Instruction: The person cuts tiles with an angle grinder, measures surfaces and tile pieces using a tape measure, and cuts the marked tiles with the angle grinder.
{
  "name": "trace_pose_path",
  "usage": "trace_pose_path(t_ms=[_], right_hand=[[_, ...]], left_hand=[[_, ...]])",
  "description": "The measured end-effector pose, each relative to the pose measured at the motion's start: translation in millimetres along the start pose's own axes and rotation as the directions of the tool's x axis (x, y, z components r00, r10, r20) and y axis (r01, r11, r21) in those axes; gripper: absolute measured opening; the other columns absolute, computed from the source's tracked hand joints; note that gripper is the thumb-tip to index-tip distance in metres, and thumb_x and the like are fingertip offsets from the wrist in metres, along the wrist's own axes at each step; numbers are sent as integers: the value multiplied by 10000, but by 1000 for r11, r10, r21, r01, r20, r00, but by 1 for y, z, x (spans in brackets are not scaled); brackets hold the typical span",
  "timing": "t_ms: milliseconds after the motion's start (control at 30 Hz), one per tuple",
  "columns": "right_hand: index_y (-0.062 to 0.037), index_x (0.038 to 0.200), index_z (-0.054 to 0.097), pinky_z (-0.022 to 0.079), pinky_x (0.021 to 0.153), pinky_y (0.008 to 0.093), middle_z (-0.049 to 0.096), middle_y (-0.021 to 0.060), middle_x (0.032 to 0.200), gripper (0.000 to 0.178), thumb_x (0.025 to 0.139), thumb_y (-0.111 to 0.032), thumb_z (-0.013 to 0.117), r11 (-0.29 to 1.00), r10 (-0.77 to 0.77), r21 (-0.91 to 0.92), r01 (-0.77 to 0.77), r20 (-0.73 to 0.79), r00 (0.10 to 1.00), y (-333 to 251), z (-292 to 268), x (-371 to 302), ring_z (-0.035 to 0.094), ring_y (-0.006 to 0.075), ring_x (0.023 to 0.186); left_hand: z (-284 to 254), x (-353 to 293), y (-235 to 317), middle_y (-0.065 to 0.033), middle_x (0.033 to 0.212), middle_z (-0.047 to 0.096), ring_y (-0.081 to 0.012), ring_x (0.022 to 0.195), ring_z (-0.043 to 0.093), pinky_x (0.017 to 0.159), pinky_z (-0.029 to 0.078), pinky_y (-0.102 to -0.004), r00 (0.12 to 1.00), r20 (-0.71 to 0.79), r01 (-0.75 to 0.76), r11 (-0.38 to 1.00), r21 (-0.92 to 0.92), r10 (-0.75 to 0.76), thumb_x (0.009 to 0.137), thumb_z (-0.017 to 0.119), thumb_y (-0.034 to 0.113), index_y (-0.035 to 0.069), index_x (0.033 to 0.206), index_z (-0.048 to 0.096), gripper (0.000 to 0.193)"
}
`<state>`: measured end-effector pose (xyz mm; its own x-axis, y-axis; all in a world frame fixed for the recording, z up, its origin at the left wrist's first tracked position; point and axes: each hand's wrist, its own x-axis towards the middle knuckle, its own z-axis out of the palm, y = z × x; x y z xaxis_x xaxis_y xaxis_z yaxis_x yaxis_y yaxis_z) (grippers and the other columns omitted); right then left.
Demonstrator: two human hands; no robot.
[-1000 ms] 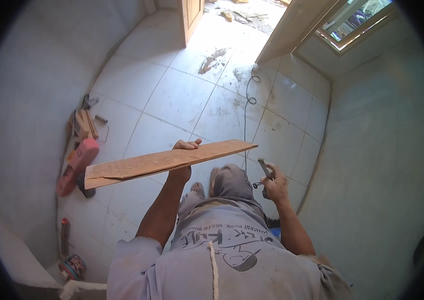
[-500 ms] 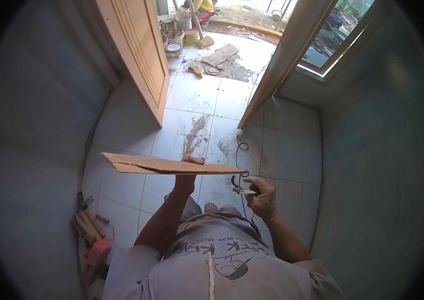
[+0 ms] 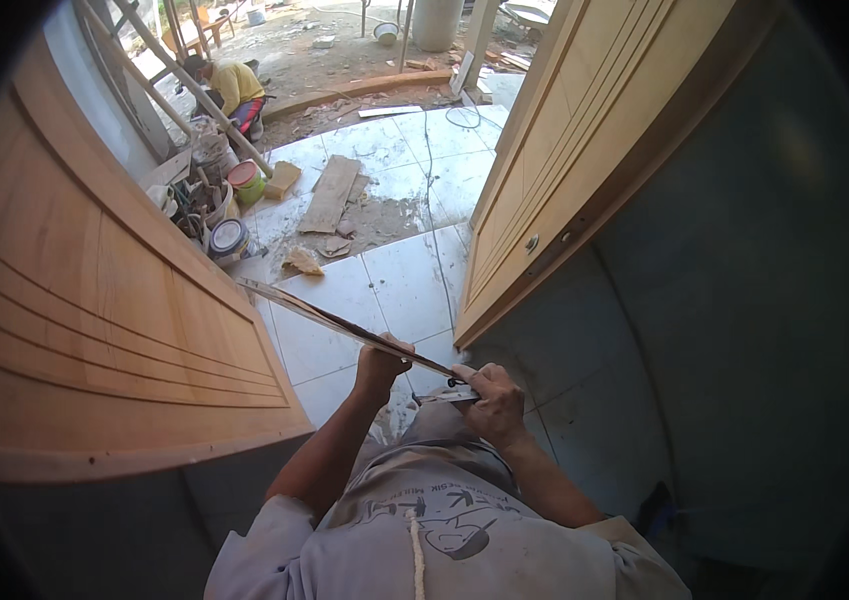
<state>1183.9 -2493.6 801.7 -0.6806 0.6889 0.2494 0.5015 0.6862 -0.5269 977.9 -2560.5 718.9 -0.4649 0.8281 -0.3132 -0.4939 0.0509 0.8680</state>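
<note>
My left hand [image 3: 381, 366] grips a long thin wooden board [image 3: 329, 322], seen almost edge-on and slanting up to the left. My right hand [image 3: 489, 398] holds a small metal tool [image 3: 441, 396] at the board's near right end, fingers closed around it. Both hands are at waist height above the pale tiled floor [image 3: 399, 285], between two wooden door leaves.
A large panelled wooden door leaf [image 3: 94, 300] stands open on my left, another [image 3: 584, 140] on my right. Beyond the threshold lie a plank [image 3: 332, 192], debris and paint cans [image 3: 228, 240]. A person in yellow [image 3: 229, 88] crouches outside near a ladder. Grey wall on the right.
My view has swung up toward the doorway, both door leaves now close. The board has tilted, showing its edge, and my right hand has come up to its near end.
</note>
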Motion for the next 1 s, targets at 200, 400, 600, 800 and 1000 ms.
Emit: trace_pose_path(t_ms=[200,400,600,800,1000], right_hand=[[-170,953,752,500,600,402,573,53,752,255,715,-256,785,1000,0,-28,-2,-73,997,-2,53,144,611,250,712],[-118,799,697,506,632,408,577,73,743,120,748,-218,740,999,7,38,-9,65,998,19,98,294,619,271,739],[-100,752,651,511,621,409,578,78,730,123,767,-203,718,998,-26,60,24,40,999,37,128,454,622,280,707],[-90,792,668,535,668,412,628,96,784,139,736,-204,725,995,88,-62,-84,63,994,82,138,612,655,299,764],[-67,833,670,531,694,426,639,118,812,189,736,-224,709,953,303,26,-302,-10,953,144,125,731,648,329,773]], left_hand=[[-25,144,69,-102,799,690,-167,739,669,657,530,-302,956,69,276,956,103,-284,786,757,88,40,805,621,145],[-80,298,91,-117,903,696,-199,792,685,665,557,-302,983,89,105,885,453,-162,802,676,51,-8,1001,682,208],[-76,440,186,-145,903,687,-245,786,679,621,580,-348,968,35,202,857,474,-247,806,574,-64,-33,1017,685,241],[-54,608,239,-144,918,695,-264,858,690,641,594,-386,936,112,265,876,403,-334,808,643,18,-17,1010,688,209],[12,764,281,-208,995,679,-331,875,682,678,603,-429,884,180,266,782,564,-431,812,494,-38,-97,1079,654,316]])
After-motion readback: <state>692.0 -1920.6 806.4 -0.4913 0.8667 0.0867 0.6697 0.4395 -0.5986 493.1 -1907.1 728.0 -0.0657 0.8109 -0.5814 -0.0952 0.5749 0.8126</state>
